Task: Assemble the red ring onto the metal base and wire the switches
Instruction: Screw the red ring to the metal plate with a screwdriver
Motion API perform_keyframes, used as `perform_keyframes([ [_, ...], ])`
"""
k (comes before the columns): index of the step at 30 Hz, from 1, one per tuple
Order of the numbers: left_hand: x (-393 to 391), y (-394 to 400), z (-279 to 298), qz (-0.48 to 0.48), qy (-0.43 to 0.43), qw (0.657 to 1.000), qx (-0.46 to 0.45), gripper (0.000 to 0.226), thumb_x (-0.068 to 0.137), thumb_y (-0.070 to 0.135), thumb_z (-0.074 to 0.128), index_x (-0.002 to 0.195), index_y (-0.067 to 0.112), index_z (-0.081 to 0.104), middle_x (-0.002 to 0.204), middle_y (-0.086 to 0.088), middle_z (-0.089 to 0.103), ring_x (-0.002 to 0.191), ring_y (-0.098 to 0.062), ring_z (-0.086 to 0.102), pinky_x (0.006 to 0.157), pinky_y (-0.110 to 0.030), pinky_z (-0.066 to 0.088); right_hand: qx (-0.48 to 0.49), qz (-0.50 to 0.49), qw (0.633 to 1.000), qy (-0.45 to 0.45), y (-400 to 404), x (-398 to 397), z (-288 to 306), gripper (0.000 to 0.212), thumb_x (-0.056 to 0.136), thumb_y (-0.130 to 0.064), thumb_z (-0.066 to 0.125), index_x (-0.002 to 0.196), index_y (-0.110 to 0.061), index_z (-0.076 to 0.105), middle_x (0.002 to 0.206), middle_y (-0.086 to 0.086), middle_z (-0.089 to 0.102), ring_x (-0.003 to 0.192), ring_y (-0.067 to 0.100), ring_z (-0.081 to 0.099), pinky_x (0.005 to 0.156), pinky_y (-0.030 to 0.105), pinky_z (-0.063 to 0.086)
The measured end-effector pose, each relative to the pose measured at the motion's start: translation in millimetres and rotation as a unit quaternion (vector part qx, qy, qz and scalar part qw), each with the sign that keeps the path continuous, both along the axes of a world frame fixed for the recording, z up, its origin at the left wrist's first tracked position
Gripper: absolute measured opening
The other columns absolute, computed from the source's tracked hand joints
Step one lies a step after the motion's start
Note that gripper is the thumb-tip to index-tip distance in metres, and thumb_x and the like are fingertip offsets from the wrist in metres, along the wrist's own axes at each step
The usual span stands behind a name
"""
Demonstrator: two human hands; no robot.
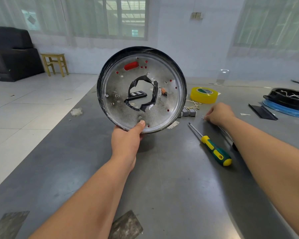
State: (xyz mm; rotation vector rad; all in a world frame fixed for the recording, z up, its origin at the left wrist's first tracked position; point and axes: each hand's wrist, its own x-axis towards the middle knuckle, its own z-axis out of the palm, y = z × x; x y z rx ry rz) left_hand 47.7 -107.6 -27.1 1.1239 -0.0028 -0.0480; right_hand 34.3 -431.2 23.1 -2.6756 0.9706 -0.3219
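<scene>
Gripping base [141, 90] upright by its rim in left hand [126, 137], right hand [219, 113] pinching a screw [203, 116] off worktop [171, 169], probably lining red up behind holes first.

screwdriver [212, 147] on table [171, 187], tape roll [204, 95] behind it

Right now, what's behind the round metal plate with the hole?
Red shows through the metal base's small holes. A black object lies on the table behind its middle hole. The rest is hidden.
</scene>
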Motion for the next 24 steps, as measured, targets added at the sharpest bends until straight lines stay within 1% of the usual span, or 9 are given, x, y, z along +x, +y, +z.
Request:
perform_keyframes([
  [2, -0.9, -0.1, 1.5, 0.001, 0.003, 1.0, -0.007, 0.038, 0.09, 0.005, 0.079, 0.126, 0.008, 0.068, 0.112, -0.006, 0.079, 0.1, -0.017, 0.077, 0.083, -0.03, 0.062, 0.003, 0.001, 1.0, 0.0, 4.7, -5.5, 0.6, 0.019, 0.089, -0.022, 0.076, 0.099, -0.005, 0.077, 0.103, 0.017, 0.072, 0.102, 0.035, 0.065, 0.091, 0.045, 0.058],
  [4, -1.8, 0.6, 2.7, 0.003, 0.009, 1.0, -0.014, 0.039, 0.09, 0.004, 0.079, 0.127, 0.006, 0.067, 0.114, -0.008, 0.078, 0.099, -0.018, 0.077, 0.084, -0.032, 0.062, 0.01, 0.004, 1.0, -0.014, 10.5, -11.0, 2.8, 0.016, 0.09, -0.02, 0.076, 0.099, -0.006, 0.078, 0.105, 0.016, 0.073, 0.103, 0.034, 0.065, 0.091, 0.043, 0.057],
  [7, -2.5, 2.1, 3.1, 0.006, 0.013, 1.0, -0.019, 0.038, 0.091, 0.003, 0.078, 0.127, 0.004, 0.067, 0.113, -0.01, 0.078, 0.095, -0.017, 0.078, 0.088, -0.034, 0.063, 0.016, 0.014, 0.998, -0.058, 24.4, -22.9, 13.5, 0.004, 0.093, -0.018, 0.073, 0.092, -0.015, 0.074, 0.106, 0.014, 0.073, 0.099, 0.03, 0.064, 0.082, 0.037, 0.052],
  [9, -1.5, 2.3, 1.8, 0.007, 0.017, 1.0, -0.018, 0.037, 0.09, 0.004, 0.079, 0.125, 0.005, 0.067, 0.112, -0.01, 0.079, 0.09, -0.014, 0.079, 0.084, -0.032, 0.064, 0.015, 0.032, 0.995, -0.092, 39.4, -31.9, 23.8, 0.009, 0.094, -0.016, 0.069, 0.085, -0.016, 0.069, 0.098, 0.01, 0.074, 0.091, 0.025, 0.065, 0.079, 0.037, 0.054],
  [11, -0.7, 4.2, 1.0, 0.017, 0.02, 1.0, -0.003, 0.035, 0.089, 0.007, 0.081, 0.122, 0.006, 0.069, 0.111, -0.01, 0.079, 0.094, -0.019, 0.078, 0.091, -0.038, 0.063, 0.039, 0.055, 0.987, -0.146, 61.5, -41.8, 32.3, 0.009, 0.091, -0.014, 0.067, 0.083, -0.015, 0.069, 0.086, 0.004, 0.076, 0.086, 0.02, 0.07, 0.078, 0.038, 0.059],
  [14, 0.0, 12.4, 2.4, 0.039, 0.018, 0.999, 0.028, 0.037, 0.085, 0.014, 0.084, 0.119, 0.009, 0.069, 0.112, -0.008, 0.078, 0.107, -0.029, 0.074, 0.102, -0.048, 0.057, 0.127, 0.115, 0.953, -0.251, 104.9, -57.6, 39.0, 0.004, 0.086, -0.011, 0.072, 0.088, -0.014, 0.071, 0.075, 0.001, 0.076, 0.078, 0.016, 0.074, 0.076, 0.032, 0.059],
  [18, -4.7, 20.6, 5.5, 0.048, 0.018, 0.998, 0.042, 0.035, 0.084, 0.018, 0.084, 0.115, 0.014, 0.069, 0.113, -0.006, 0.077, 0.108, -0.029, 0.073, 0.101, -0.05, 0.058, 0.205, 0.195, 0.894, -0.348, 162.7, -72.1, 36.7, 0.007, 0.085, -0.009, 0.074, 0.085, -0.016, 0.074, 0.071, 0.0, 0.076, 0.069, 0.01, 0.074, 0.07, 0.02, 0.057],
  [20, -6.3, 22.4, 6.4, 0.045, 0.016, 0.998, 0.049, 0.035, 0.085, 0.018, 0.084, 0.117, 0.013, 0.069, 0.112, -0.005, 0.077, 0.106, -0.027, 0.074, 0.097, -0.05, 0.06, 0.201, 0.227, 0.883, -0.357, 183.9, -70.5, 30.2, 0.006, 0.086, -0.011, 0.075, 0.086, -0.017, 0.076, 0.069, -0.002, 0.074, 0.067, 0.008, 0.071, 0.07, 0.019, 0.056],
  [24, -3.9, 29.3, 5.7, 0.043, 0.004, 0.997, 0.062, 0.041, 0.087, 0.016, 0.083, 0.125, 0.011, 0.066, 0.114, -0.006, 0.076, 0.104, -0.026, 0.075, 0.087, -0.048, 0.064, 0.115, 0.281, 0.896, -0.323, 210.7, -60.1, 10.9, 0.008, 0.091, -0.019, 0.074, 0.095, -0.021, 0.08, 0.079, -0.012, 0.074, 0.075, 0.0, 0.065, 0.077, 0.018, 0.051],
])
